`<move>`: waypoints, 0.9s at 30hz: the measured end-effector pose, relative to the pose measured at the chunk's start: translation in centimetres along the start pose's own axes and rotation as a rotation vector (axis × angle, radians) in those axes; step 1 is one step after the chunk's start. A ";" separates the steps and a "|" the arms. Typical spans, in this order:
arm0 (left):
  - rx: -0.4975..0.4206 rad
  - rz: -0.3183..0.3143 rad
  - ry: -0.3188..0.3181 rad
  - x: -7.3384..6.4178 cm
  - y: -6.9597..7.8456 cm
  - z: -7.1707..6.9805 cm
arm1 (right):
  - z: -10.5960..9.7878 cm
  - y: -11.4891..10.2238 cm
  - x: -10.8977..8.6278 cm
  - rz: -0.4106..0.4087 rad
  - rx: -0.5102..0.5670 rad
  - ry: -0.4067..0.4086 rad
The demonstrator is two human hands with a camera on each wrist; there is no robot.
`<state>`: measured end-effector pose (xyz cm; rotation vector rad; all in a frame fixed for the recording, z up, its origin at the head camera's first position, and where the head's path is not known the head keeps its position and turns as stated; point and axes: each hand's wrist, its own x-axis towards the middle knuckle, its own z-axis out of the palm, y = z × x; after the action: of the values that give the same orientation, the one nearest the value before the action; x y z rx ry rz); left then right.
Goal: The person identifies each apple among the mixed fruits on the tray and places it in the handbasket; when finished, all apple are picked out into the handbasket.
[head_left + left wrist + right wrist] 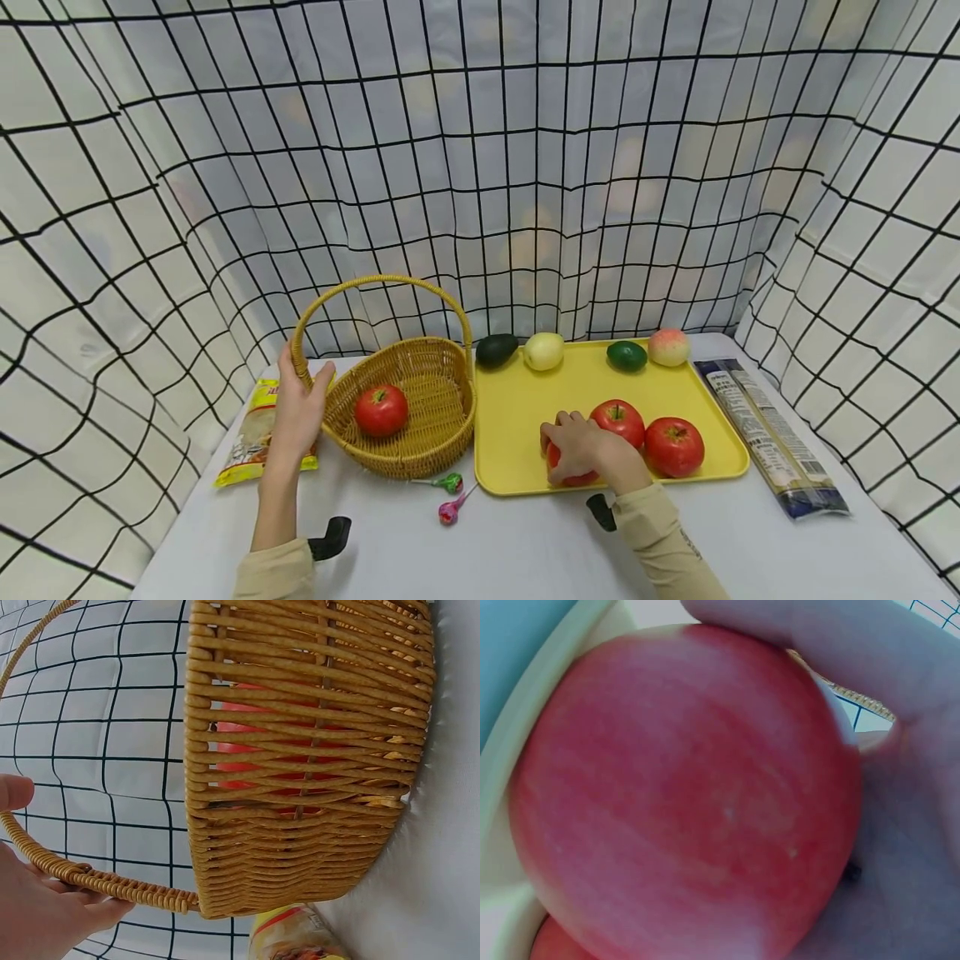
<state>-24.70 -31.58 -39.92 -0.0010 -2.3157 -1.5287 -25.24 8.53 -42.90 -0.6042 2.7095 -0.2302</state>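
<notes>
On the left, my left hand (pixel 300 408) holds the wicker basket (pixel 438 400) by one side of its arched handle (pixel 97 881), with the handle between thumb and fingers. A red apple (pixel 382 411) lies inside the basket; its red shows through the weave in the left wrist view. My right hand (pixel 581 446) grips another red apple (pixel 690 795) from above, near the front edge of the yellow tray (pixel 517 408). Two more red apples, one (pixel 618 422) beside that hand and one (pixel 674 447) farther right, sit on the tray.
Along the tray's back lie a dark avocado (pixel 497 351), a pale yellow-green fruit (pixel 543 351), a green fruit (pixel 626 356) and a peach (pixel 668 347). Two lollipops (pixel 448 511) lie before the basket. Packets flank the scene, left (pixel 255 433) and right (pixel 772 437). Black netting (pixel 536 183) surrounds the table.
</notes>
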 end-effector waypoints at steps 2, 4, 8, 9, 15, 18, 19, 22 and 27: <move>0.005 -0.004 0.002 0.0 -0.1 0.0 | 0.1 0.0 0.1 0.005 -0.007 -0.003; 0.004 -0.008 -0.001 -0.1 -0.1 0.0 | 0.2 0.0 0.1 0.008 -0.013 -0.006; 0.006 -0.007 -0.003 -0.2 0.0 0.0 | 0.3 -0.1 0.1 0.000 -0.007 -0.007; 0.006 -0.005 -0.003 -0.2 0.0 0.0 | 0.3 0.0 0.1 -0.006 -0.003 -0.003; 0.004 -0.006 -0.001 0.0 0.4 0.0 | -0.1 0.4 -0.3 -0.069 0.053 0.024; 0.002 -0.008 -0.004 0.1 0.5 0.0 | -0.5 0.6 -0.6 -0.096 0.090 0.037; 0.003 -0.007 -0.006 0.1 0.4 0.0 | -0.6 0.7 -0.7 -0.100 0.098 0.044; 0.007 -0.008 -0.008 0.1 0.3 0.0 | -0.8 0.9 -0.8 -0.121 0.131 0.068; 0.013 -0.014 -0.005 0.0 0.3 -0.2 | -1.0 1.0 -0.7 -0.152 0.195 0.083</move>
<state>-24.62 -31.62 -39.62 0.0147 -2.3338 -1.5224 -25.39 9.82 -41.95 -0.7573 2.6777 -0.5632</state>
